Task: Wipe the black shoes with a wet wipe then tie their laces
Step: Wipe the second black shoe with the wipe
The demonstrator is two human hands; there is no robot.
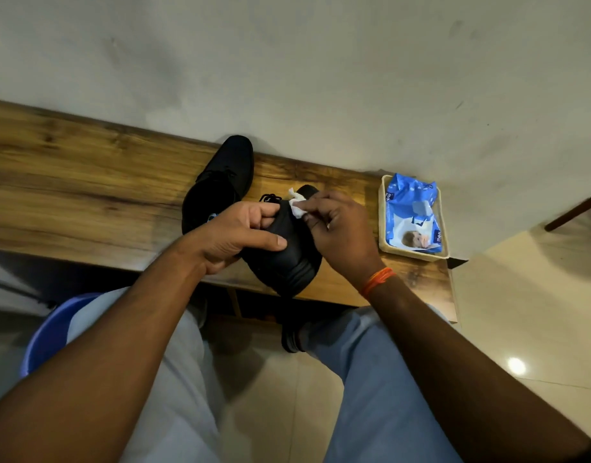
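Head view, frame centre. The left hand (234, 233) holds one black shoe (284, 259) over the near edge of the wooden worktop (87, 182), fingers curled over the shoe's upper side and thumb laid along its flank; the grip is closed on the shoe. The shoe's heel points toward the lower edge of the frame, its laces (270, 197) toward the wall. The right hand (341, 228) pinches a crumpled white wet wipe (297, 206) between thumb and fingertips, its grip closed on the wipe, which is pressed against the shoe's upper just above and right of the left fingers. An orange thread band (377, 279) circles the right wrist. A second black shoe (220, 182) rests on the worktop, up and left of the held shoe. At right of centre, a blue wipes pack (412, 215) lies in a pale tray (382, 235) at the worktop's end.
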